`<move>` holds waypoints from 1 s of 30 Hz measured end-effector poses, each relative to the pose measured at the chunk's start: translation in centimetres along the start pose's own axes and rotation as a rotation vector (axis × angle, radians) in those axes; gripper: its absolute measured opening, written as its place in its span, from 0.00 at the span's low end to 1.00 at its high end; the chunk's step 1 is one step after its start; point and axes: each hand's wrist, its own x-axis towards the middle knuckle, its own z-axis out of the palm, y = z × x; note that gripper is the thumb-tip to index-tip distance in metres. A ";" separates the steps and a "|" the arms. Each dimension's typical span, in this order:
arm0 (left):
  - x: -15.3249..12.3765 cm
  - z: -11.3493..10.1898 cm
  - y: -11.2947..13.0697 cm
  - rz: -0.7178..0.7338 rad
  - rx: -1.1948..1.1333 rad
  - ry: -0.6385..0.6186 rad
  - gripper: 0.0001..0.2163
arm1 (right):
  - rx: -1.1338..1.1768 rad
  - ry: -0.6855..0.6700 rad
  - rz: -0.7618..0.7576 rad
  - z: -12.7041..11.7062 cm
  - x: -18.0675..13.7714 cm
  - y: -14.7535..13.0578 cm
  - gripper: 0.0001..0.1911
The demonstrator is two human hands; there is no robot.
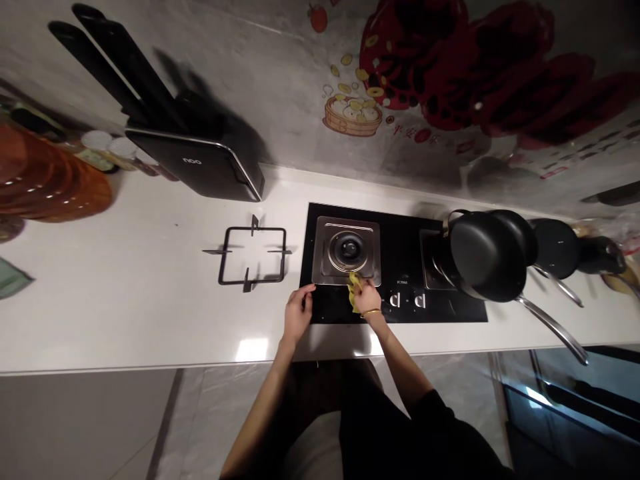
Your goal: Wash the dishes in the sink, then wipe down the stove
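Observation:
My right hand (pixel 369 299) is closed around a yellow cloth (pixel 355 291), which touches the front part of the square metal drip plate (pixel 325 230) on the left side of the gas hob. Within that plate sits the round burner (pixel 349 249), its grate off. My left hand (pixel 299 312) rests at the hob's left edge. Its fingers reach to the plate's front left corner, and a gap shows between them and the thumb. The black pan support (pixel 223 257) lies on the counter, left of the hob.
Black pans (pixel 487 257) cover much of the right burner, their handles pointing to the front right. Two control knobs (pixel 395 300) are right of my right hand. A knife block (pixel 200 163) and a large orange bottle (pixel 55 177) stand on the white counter (pixel 150 293).

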 end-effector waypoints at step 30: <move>0.1 1.4 1.7 0.035 -0.003 0.014 0.13 | -0.194 0.000 -0.328 -5.2 8.0 -2.7 0.26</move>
